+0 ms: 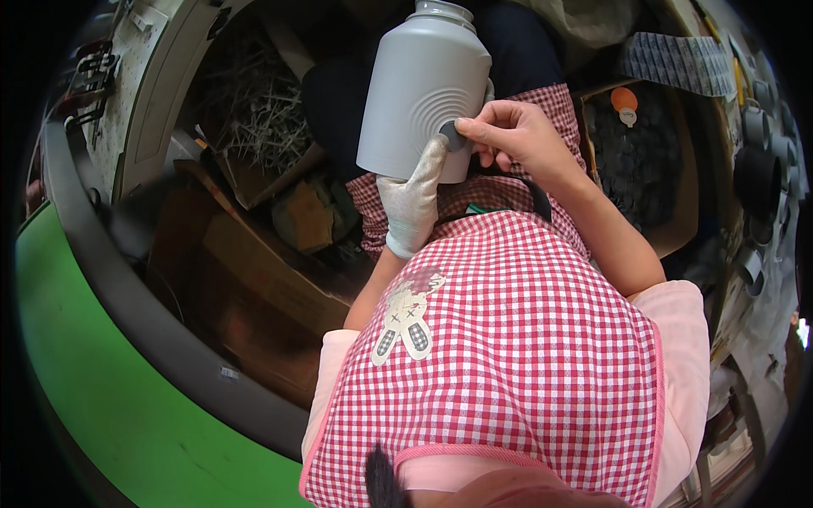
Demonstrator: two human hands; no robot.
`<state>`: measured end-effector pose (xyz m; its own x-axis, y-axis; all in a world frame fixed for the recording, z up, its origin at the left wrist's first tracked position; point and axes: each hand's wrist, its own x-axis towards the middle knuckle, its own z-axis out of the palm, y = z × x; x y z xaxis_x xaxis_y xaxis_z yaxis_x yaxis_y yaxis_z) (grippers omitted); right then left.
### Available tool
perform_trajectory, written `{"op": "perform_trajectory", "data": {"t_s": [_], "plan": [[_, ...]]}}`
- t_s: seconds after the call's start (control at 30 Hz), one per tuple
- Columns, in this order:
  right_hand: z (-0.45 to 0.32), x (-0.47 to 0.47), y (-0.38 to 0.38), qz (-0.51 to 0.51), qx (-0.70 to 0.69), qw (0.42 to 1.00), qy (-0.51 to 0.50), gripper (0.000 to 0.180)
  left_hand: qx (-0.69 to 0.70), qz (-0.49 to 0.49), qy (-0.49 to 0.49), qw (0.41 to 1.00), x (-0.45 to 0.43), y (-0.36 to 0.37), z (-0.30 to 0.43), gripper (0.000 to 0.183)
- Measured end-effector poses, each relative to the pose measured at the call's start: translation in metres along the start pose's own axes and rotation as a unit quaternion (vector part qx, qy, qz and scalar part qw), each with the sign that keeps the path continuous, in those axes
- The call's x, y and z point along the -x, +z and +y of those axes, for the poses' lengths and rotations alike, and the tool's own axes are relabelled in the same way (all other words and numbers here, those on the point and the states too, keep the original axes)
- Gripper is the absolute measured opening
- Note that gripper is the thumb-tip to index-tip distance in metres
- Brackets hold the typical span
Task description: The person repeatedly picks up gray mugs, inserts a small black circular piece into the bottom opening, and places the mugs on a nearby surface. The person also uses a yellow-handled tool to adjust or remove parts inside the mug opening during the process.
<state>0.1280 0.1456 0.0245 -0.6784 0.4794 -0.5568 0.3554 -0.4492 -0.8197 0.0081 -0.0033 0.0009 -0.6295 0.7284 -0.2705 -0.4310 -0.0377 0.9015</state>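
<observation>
A pale grey canister with a narrower neck and embossed concentric rings rests over my lap, its neck pointing away from me. My left hand, in a whitish work glove, holds the canister at its near end, with the thumb on its face. A dark round disc lies against the rings beside that thumb. My bare right hand has thumb and forefinger pinched at the disc's right edge. The other fingers curl by the canister's side.
At left, a green conveyor belt runs along a dark rail. Open cardboard boxes stand beside it, one with thin pale strips. At right, a box holds dark pieces; a printed sheet and metal cups are beyond.
</observation>
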Motion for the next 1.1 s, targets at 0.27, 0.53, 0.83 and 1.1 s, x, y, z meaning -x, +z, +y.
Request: {"op": "perform_trajectory", "data": {"t_s": [0.27,0.53,0.83,1.1], "plan": [[0.031,-0.047,0.012,0.108,0.107,0.982,-0.116,0.054,-0.091,0.008,0.048,0.995,-0.014,-0.007,0.006,0.027],[0.007,-0.034,0.000,0.021,0.142,0.978,-0.152,0.050,-0.016,-0.040,0.035,0.998,-0.010,-0.015,0.014,0.033],[-0.001,-0.042,-0.001,0.004,0.177,0.958,-0.224,0.055,0.035,-0.043,0.023,0.998,-0.006,-0.018,0.017,0.039],[-0.008,-0.043,0.019,0.053,0.134,0.965,-0.217,0.050,0.022,-0.011,0.050,0.998,-0.016,-0.007,0.028,0.041]]}}
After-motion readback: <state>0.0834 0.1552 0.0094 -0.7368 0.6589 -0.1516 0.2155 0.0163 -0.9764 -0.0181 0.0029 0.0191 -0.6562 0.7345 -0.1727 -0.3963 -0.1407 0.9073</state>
